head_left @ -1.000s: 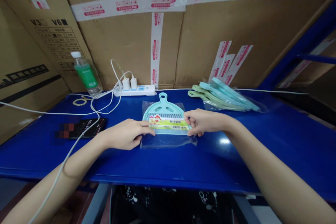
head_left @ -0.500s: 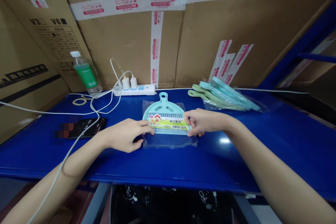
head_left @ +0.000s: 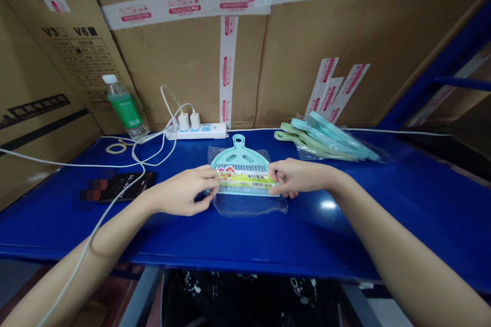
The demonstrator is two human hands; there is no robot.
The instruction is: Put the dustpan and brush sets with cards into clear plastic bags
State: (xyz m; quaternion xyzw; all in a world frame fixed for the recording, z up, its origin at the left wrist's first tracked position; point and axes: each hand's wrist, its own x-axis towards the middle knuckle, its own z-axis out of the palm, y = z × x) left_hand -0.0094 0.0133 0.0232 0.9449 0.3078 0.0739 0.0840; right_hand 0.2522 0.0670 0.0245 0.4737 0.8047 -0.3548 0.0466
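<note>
You see bright, even indoor light | one small white glare [head_left: 328, 205] on the blue table [head_left: 368, 235] | shadows are soft | frame edges bend strongly | blur is little

Blue bench [head_left: 337, 230] | power strip [head_left: 196, 132] | bottle [head_left: 126, 110] | phone [head_left: 126, 186] | bagged dustpan [head_left: 240, 156] | bagged handles [head_left: 326, 143]

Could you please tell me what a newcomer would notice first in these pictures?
The bright blue table catches the eye first, with a turquoise plastic dustpan in a clear bag at its centre, held by the left hand and right hand. Behind them rise brown cardboard boxes banded with red-printed tape.
</note>
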